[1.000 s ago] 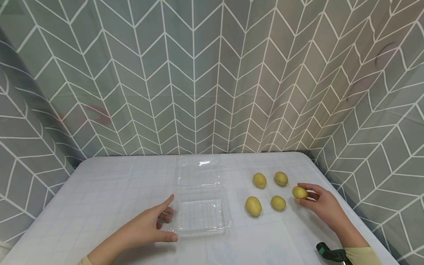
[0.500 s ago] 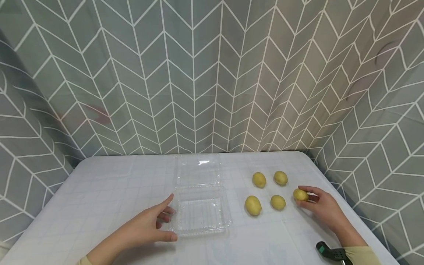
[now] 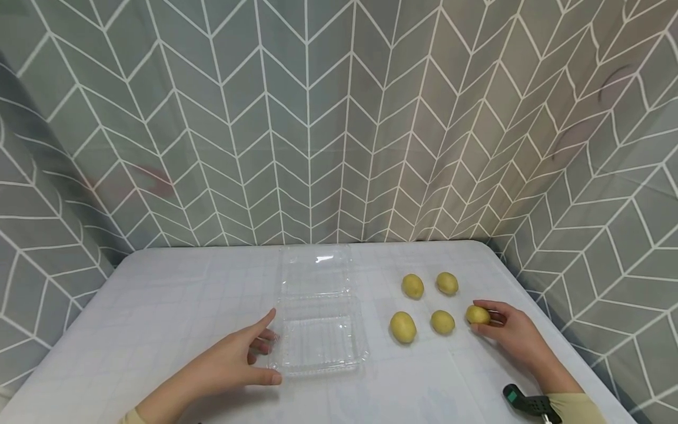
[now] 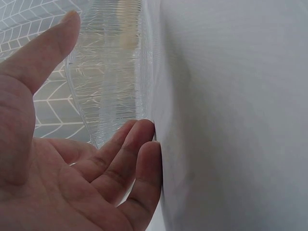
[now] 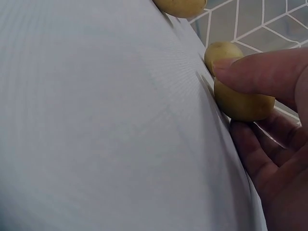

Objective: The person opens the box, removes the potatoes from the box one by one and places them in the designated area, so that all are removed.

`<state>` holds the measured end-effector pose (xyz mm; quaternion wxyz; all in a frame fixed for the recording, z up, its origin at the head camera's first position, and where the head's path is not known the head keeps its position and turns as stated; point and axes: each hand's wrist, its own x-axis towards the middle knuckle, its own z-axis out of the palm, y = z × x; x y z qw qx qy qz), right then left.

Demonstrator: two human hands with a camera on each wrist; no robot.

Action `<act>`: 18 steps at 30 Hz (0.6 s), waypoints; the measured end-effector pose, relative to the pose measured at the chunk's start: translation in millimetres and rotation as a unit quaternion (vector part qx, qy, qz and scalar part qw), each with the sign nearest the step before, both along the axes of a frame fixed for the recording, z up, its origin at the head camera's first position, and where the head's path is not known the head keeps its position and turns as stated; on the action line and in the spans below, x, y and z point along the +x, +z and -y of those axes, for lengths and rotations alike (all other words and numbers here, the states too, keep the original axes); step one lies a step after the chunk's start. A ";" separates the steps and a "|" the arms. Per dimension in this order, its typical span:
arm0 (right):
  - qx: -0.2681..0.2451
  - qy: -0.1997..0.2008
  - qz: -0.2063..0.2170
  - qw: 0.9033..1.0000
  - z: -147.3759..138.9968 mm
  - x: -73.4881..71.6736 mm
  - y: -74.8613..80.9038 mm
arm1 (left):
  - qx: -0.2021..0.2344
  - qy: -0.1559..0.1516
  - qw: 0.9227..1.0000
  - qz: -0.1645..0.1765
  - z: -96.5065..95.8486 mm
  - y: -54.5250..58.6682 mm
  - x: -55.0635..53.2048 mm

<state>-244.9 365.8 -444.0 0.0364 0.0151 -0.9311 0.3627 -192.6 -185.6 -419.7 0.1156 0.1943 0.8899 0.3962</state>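
A clear plastic clamshell box [image 3: 319, 344] lies on the table with its lid folded back. My left hand [image 3: 235, 359] is at the box's left side, thumb apart from the fingers; the left wrist view shows its fingertips [image 4: 145, 130] low beside the ribbed plastic wall [image 4: 108, 72]. Whether they touch the box I cannot tell. Farther right, my right hand [image 3: 511, 330] holds a yellow lemon [image 3: 478, 314] between thumb and fingers. In the right wrist view the thumb lies over this lemon [image 5: 243, 103], close to the tabletop.
Several other lemons [image 3: 404, 327] lie between the box and my right hand. A black device [image 3: 529, 403] is worn at the right wrist. A patterned curtain [image 3: 328, 129] hangs behind the white-covered table [image 3: 185, 294] and along its sides.
The right hand, holding the lemon, has shifted slightly toward the near side. The left hand stays beside the box. The whole view has drifted a little.
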 end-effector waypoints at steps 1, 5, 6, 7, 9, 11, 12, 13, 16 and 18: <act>0.000 0.001 -0.001 1.000 -0.1 -0.3 -0.5 | 0.000 -0.001 1.000 -0.001 0.2 -0.2 -0.2; 0.001 0.006 -0.006 1.000 -0.2 -0.8 -1.6 | -0.002 -0.003 1.000 -0.007 0.6 -1.5 -1.2; 0.001 0.009 -0.009 1.000 -0.2 -0.9 -1.8 | -0.003 -0.004 1.000 -0.009 0.7 -1.9 -1.4; 0.000 0.010 -0.012 1.000 0.0 -1.0 -2.1 | -0.003 -0.005 1.000 -0.010 0.7 -2.3 -1.6; -0.001 0.013 -0.015 1.000 0.0 -1.3 -2.5 | -0.005 -0.005 1.000 -0.012 0.9 -3.0 -1.9; -0.001 0.016 -0.016 1.000 -0.1 -1.5 -3.3 | -0.004 -0.006 1.000 -0.012 1.1 -3.2 -2.1; 0.000 0.016 -0.015 1.000 -0.3 -1.7 -3.4 | -0.003 -0.006 1.000 -0.010 1.1 -3.2 -2.2; 0.000 0.015 -0.015 1.000 -0.4 -1.8 -3.5 | -0.002 -0.006 1.000 -0.008 1.2 -3.3 -2.2; -0.001 0.019 -0.011 1.000 -0.9 -1.5 -3.3 | 0.000 -0.004 1.000 -0.002 1.6 -3.5 -2.2; -0.004 0.017 -0.007 1.000 -0.8 -1.3 -2.7 | 0.000 -0.002 1.000 0.000 1.7 -3.5 -2.4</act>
